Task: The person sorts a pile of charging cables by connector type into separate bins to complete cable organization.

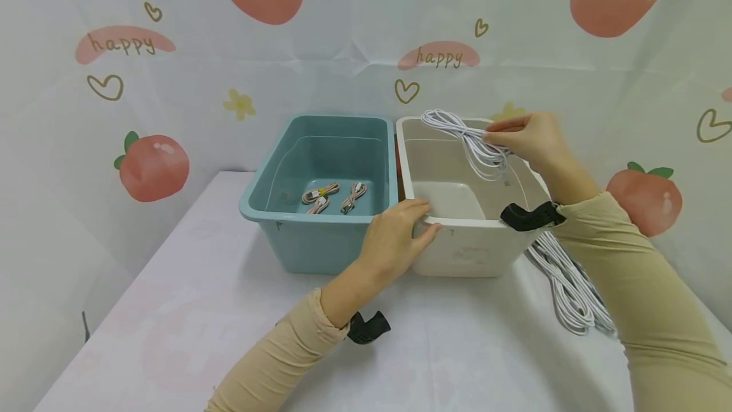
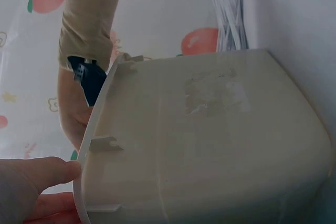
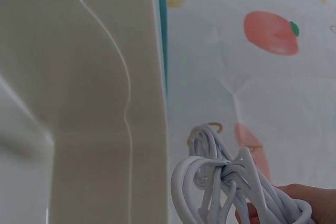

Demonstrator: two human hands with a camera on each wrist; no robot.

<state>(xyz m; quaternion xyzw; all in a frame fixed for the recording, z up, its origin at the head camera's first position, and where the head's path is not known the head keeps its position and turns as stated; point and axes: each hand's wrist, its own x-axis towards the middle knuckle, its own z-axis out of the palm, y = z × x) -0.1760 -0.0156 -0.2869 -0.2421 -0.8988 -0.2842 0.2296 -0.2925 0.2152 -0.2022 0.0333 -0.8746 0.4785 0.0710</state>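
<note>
The right hand [image 1: 528, 138] is pinching a white cable bundle [image 1: 474, 142], fingers and thumb curled round its middle, and is holding it in the air over the white bin [image 1: 457, 253], above the bin's far right part. The bundle's long axis is running from about 10 o'clock, where one looped end is reaching past the bin's back rim, down to about 4 o'clock, where the other end is drooping toward the bin's inside. It is touching nothing but the fingers; the bin's floor lies straight below it, bare as far as can be seen. The right wrist view is showing the same coil [image 3: 231, 192] hanging beside the bin's pale wall.

The left hand [image 1: 397, 237] is gripping the bin's near rim at the left corner, thumb over the edge and fingers on the outside wall.

At 9 o'clock of the white bin, touching it, the blue bin [image 1: 309, 247] is holding small pinkish cables [image 1: 334, 197]. More white cables [image 1: 572, 285] are lying on the table [image 1: 171, 336] at 4 o'clock of the white bin, under the right forearm.
</note>
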